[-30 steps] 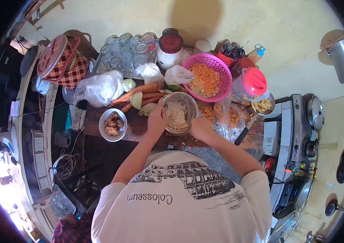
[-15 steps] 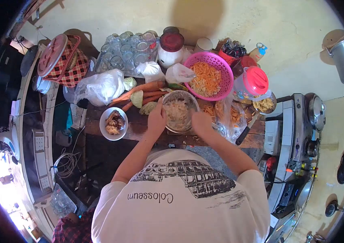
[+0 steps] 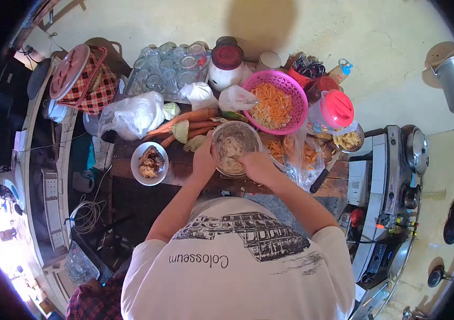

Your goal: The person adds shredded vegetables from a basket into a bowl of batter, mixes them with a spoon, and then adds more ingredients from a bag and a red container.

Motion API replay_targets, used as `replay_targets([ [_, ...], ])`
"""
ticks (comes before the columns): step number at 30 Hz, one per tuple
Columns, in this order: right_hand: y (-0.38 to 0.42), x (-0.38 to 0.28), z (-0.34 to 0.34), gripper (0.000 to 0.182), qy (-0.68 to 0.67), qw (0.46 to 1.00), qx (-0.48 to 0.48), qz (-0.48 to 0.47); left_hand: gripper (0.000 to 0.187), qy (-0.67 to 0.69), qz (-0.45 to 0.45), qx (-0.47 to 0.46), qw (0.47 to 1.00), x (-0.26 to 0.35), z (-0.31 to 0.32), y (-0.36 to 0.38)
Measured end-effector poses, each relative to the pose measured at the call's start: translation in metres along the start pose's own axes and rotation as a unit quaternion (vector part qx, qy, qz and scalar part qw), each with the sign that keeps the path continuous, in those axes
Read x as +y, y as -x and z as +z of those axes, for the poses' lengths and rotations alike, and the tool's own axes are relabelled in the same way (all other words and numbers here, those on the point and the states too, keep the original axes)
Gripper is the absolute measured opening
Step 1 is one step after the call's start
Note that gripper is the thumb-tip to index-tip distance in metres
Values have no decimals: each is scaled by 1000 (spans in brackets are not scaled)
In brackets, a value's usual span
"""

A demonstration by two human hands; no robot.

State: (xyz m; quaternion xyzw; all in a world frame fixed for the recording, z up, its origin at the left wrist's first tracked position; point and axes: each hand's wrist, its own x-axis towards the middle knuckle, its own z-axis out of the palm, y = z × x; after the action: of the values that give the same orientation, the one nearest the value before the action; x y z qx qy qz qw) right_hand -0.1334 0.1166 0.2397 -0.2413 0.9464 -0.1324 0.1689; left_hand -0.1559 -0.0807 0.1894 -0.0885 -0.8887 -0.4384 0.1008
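A round metal bowl [image 3: 256, 140] holds a pale, thick batter [image 3: 230, 148]. My left hand [image 3: 205, 157] grips its near left rim, fingers closed. Over the near right side of the bowl, my right hand [image 3: 258, 167] is closed around what looks like a spoon, its lower end in the batter and mostly hidden by the fingers. Left of the bowl stands a white bowl [image 3: 165, 169] with a dark and light brown food in it. Whole carrots [image 3: 197, 114] and cut cabbage pieces [image 3: 180, 130] lie just behind my left hand.
A pink basket [image 3: 302, 101] of shredded carrot and cabbage stands behind right. Right of the bowl are a plastic bag [image 3: 302, 162] and a knife [image 3: 320, 180]. A tray of glasses [image 3: 168, 69] and a pink-lidded pitcher [image 3: 339, 109] stand farther back. Someone's plaid sleeve [image 3: 96, 301] shows lower left.
My right hand has moved left, from the bowl's right edge to over its near side. The batter has shifted inside the bowl. My left hand stays on the rim.
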Motion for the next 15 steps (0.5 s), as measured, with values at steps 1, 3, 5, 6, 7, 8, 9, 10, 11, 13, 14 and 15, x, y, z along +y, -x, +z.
replay_targets([
  [1, 2, -1, -7, 31, -20, 999, 40, 9, 45, 0, -4, -4, 1000, -1, 0, 2],
  [3, 2, -1, -19, 30, -61, 991, 119, 26, 45, 1, -8, -7, 1000, -1, 0, 2],
  [5, -6, 7, -14, 31, -38, 987, 139, 73, 44, 2, -10, -4, 1000, 2, 2, 1],
  [6, -9, 9, -12, 31, -27, 984, 150, 97, 44, 3, -5, -4, 1000, 2, 3, 2],
  [7, -7, 9, -8, 32, -23, 991, 109, 72, 44, 3, 0, -3, 1000, 2, 3, 1],
  [8, -3, 6, -4, 32, -18, 996, 68, 46, 44, 4, 5, -1, 1000, 2, 3, 1],
  [9, -1, 2, -5, 33, -14, 999, 26, 20, 45, -1, -3, -9, 1000, 2, 1, 0],
  [10, 1, 2, -10, 33, -1, 1000, 22, 11, 45, -6, -12, -18, 1000, 2, -1, 0],
  [11, 4, 4, -17, 33, 11, 1000, 18, 2, 45, -11, -20, -27, 999, 3, -2, 0],
  [13, 0, 8, -24, 32, 24, 998, 65, -3, 46, -11, -5, -23, 1000, 4, -1, 0],
  [14, -7, 14, -24, 31, 26, 993, 115, 1, 46, -10, 2, -22, 1000, 5, 0, 1],
  [15, -12, 18, -24, 31, 28, 986, 164, 4, 46, -19, -4, -33, 999, 8, 0, 1],
])
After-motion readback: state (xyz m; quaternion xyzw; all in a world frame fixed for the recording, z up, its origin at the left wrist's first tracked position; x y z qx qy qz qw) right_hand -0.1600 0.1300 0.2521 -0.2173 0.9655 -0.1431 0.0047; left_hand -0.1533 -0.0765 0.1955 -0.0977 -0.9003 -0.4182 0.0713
